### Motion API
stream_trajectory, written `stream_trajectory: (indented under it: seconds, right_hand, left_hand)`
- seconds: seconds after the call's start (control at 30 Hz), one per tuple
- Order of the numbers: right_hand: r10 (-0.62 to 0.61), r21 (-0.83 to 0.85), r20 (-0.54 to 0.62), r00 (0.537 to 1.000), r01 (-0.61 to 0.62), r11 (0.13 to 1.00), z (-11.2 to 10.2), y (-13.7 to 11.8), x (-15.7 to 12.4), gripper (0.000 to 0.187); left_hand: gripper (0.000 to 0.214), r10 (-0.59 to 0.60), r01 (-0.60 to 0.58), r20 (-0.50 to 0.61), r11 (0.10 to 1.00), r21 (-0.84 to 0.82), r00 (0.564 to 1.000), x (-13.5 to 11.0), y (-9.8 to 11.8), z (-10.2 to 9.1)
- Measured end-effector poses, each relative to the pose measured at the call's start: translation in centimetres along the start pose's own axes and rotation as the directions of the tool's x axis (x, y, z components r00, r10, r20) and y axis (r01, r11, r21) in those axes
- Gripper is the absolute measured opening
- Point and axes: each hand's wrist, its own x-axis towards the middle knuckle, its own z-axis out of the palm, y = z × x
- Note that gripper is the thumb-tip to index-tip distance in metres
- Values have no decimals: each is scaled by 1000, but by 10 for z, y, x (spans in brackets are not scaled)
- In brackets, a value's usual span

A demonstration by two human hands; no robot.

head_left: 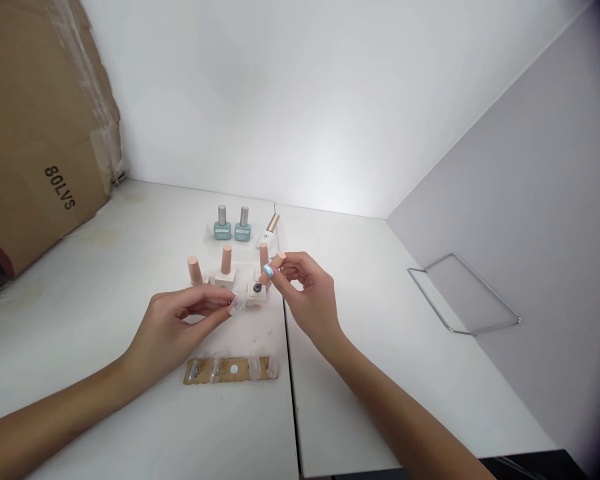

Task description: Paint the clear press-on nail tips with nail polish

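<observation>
My left hand (180,320) pinches a clear false nail tip (237,305) between thumb and fingers. My right hand (305,290) is closed round a pink-capped polish brush (276,261), whose bluish wet tip (268,270) hovers just above and right of the nail tip. Behind the hands stand three small cream polish bottles with pink caps (225,267), one of them open (257,291). On the table below my hands lies a brown card strip (230,370) carrying clear nail tips.
Two teal polish bottles (231,225) and a tilted white tube with a gold cap (269,231) stand further back. A cardboard box (35,147) leans at the left. A wire frame (463,293) hangs on the grey right wall. A seam (287,347) splits the white table.
</observation>
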Motion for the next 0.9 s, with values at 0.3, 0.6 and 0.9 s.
stream_trajectory:
  seconds: [0.3, 0.6, 0.9]
  right_hand:
    - [0, 93, -45, 999, 4, 996, -4, -2, 2, 19]
    - [46, 328, -72, 996, -20, 945, -9, -11, 1, 19]
    - [120, 460, 11, 993, -111, 881, -6, -13, -6, 17]
  left_hand:
    - [30, 5, -5, -28, 1000, 6, 1000, -1, -2, 2]
    - [14, -49, 48, -3, 997, -68, 999, 1, -2, 1]
    - [6, -97, 100, 30, 991, -91, 995, 4, 0, 3]
